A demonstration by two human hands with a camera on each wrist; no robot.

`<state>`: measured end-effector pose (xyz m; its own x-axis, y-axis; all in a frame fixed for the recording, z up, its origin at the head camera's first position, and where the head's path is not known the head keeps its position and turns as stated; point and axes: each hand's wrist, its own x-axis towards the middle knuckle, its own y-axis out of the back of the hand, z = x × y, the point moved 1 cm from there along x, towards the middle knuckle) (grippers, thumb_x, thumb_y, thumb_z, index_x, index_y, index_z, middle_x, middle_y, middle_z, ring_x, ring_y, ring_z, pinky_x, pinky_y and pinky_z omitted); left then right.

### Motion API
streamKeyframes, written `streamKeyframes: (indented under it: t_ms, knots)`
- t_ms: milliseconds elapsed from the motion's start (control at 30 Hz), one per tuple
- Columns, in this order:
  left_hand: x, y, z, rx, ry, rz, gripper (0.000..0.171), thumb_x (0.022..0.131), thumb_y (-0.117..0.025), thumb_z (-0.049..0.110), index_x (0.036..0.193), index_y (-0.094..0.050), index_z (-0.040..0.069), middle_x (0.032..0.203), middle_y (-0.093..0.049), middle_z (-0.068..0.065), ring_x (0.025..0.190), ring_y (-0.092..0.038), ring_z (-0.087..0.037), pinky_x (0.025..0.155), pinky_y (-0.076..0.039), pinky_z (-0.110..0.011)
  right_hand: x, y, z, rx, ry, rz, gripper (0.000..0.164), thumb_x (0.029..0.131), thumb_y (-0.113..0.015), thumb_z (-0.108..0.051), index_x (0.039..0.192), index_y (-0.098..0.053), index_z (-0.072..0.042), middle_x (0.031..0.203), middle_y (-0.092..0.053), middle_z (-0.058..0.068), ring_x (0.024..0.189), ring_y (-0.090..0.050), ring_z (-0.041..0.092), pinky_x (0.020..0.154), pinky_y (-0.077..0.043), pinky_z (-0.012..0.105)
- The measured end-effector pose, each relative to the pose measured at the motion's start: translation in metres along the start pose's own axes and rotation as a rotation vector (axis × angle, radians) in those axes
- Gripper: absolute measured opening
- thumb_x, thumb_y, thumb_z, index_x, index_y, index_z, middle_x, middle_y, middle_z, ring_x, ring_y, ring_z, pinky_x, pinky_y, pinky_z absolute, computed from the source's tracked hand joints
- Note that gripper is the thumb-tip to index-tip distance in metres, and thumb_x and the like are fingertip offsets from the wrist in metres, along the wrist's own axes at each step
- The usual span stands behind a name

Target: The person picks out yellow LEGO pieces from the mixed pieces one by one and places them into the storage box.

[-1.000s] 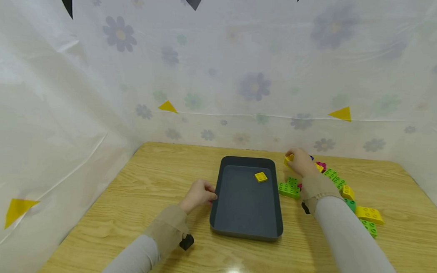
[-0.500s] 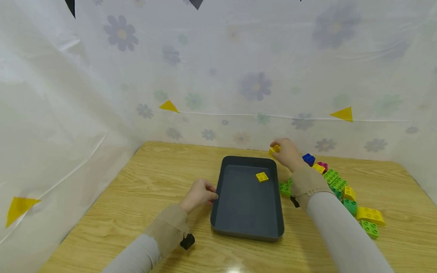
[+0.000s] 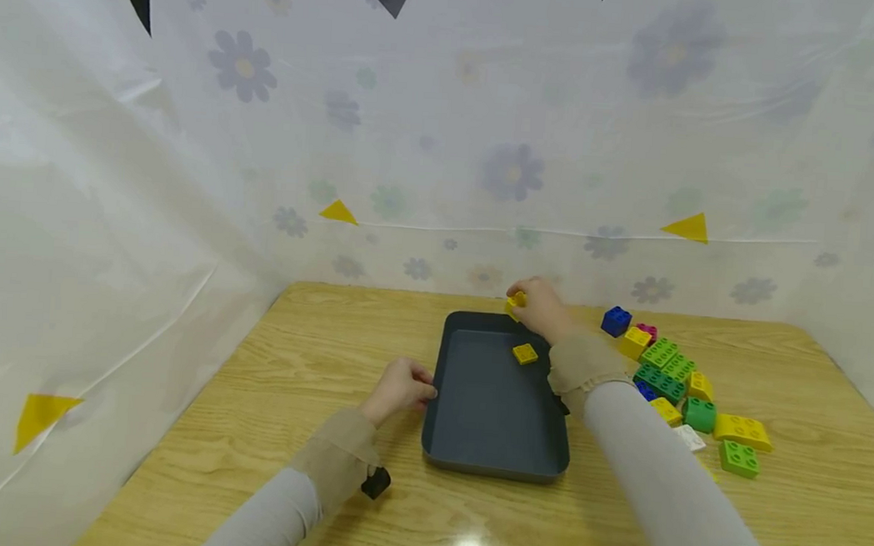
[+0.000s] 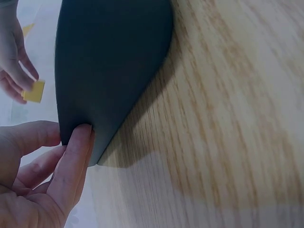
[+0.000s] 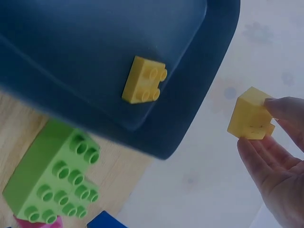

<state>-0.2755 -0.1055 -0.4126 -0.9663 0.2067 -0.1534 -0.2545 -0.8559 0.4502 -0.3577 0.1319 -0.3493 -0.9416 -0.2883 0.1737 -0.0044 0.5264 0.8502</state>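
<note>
A dark grey tray (image 3: 494,465) lies on the wooden table, with one yellow toy brick (image 3: 525,354) near its far right corner. My left hand (image 3: 398,387) is at the tray's left side; in the left wrist view its thumb and fingers pinch the tray wall (image 4: 114,57). My right hand (image 3: 543,309) is raised over the tray's far edge. Between thumb and fingertips it pinches a second yellow toy brick (image 5: 251,114), seen close up in the right wrist view. The brick in the tray shows its studs (image 5: 153,72) there.
Right of the tray lie several loose bricks, among them a blue brick (image 3: 616,321), a dark green brick (image 3: 659,383), a long yellow brick (image 3: 743,431) and a white piece (image 3: 690,438). Light green bricks (image 5: 52,175) sit beside the tray. A flowered sheet (image 3: 445,140) hangs behind the table.
My right hand has moved left with the yellow brick, from the pile at the back right to over the tray's far edge. My left hand has stayed at the tray's side.
</note>
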Motion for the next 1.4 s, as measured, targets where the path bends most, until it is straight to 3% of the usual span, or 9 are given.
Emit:
streamKeyframes:
  t_ms: [233, 467, 700, 1400]
  knots:
    - [0.0, 0.0, 0.001, -0.007, -0.002, 0.001, 0.018, 0.081, -0.061, -0.007, 0.098, -0.059, -0.013, 0.085, -0.06, -0.019, 0.069, -0.064, -0.023, 0.064, -0.058, -0.036, 0.001, -0.013, -0.016, 0.002, -0.004, -0.069, 0.027, 0.086, -0.055, 0.001, 0.113, -0.059, 0.005, 0.117, -0.049, 0.026, 0.102, -0.049, 0.035, 0.084, -0.046, 0.042]
    - [0.001, -0.001, -0.002, -0.011, 0.001, 0.0, 0.017, 0.08, -0.062, -0.007, 0.096, -0.06, -0.013, 0.085, -0.061, -0.018, 0.069, -0.064, -0.023, 0.062, -0.058, -0.034, 0.003, -0.035, -0.013, 0.025, -0.014, -0.097, 0.028, 0.086, -0.055, 0.001, 0.114, -0.058, 0.004, 0.114, -0.048, 0.024, 0.094, -0.05, 0.032, 0.077, -0.047, 0.039]
    - [0.001, -0.002, -0.002, -0.01, 0.011, 0.005, 0.019, 0.081, -0.061, -0.007, 0.098, -0.059, -0.013, 0.088, -0.061, -0.02, 0.071, -0.065, -0.024, 0.063, -0.058, -0.034, 0.002, -0.049, -0.01, 0.031, -0.03, -0.13, 0.027, 0.087, -0.055, 0.002, 0.114, -0.058, 0.005, 0.119, -0.05, 0.025, 0.104, -0.05, 0.036, 0.084, -0.048, 0.042]
    - [0.0, -0.001, -0.001, -0.01, 0.01, -0.005, 0.022, 0.082, -0.061, -0.006, 0.102, -0.059, -0.013, 0.09, -0.061, -0.021, 0.07, -0.064, -0.024, 0.064, -0.058, -0.035, -0.004, -0.068, -0.009, -0.006, -0.102, -0.188, 0.027, 0.087, -0.056, 0.0, 0.114, -0.06, 0.002, 0.117, -0.051, 0.024, 0.104, -0.051, 0.035, 0.085, -0.049, 0.042]
